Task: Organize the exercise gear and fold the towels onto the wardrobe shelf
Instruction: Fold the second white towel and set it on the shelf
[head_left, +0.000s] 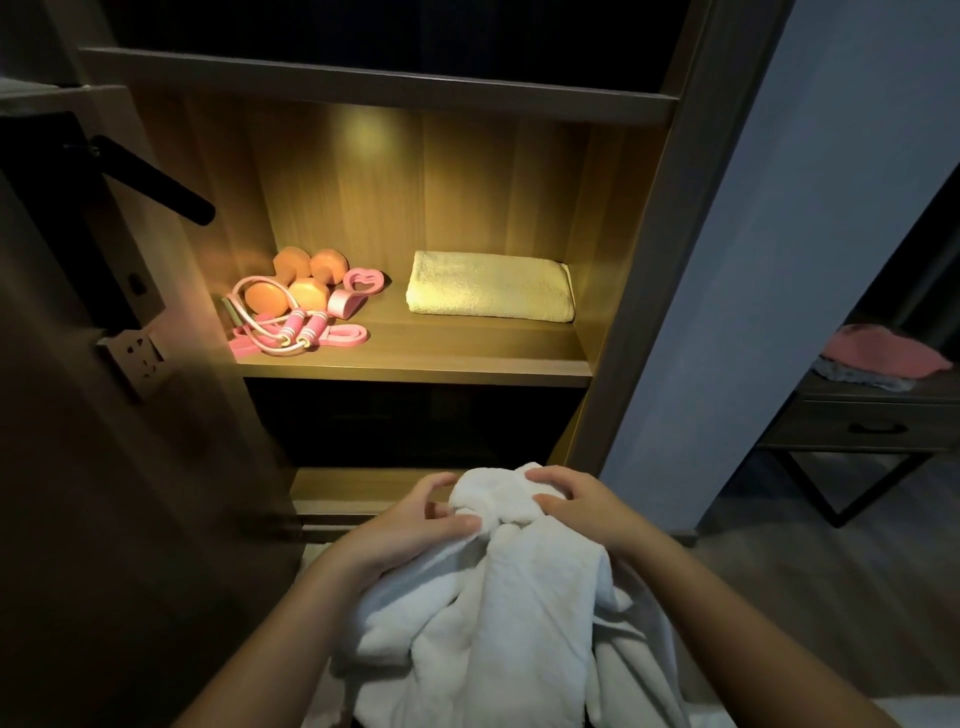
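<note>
White towel (519, 623) runs off bottom edge.

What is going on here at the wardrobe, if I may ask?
A person at the wardrobe holds a white towel, left grip and right grip both pinching its bunched top; it is not yet folded. On the lit shelf, a folded yellow towel lies on the right, and orange dumbbells and a pink skipping rope sit in a cluster on the left.
</note>
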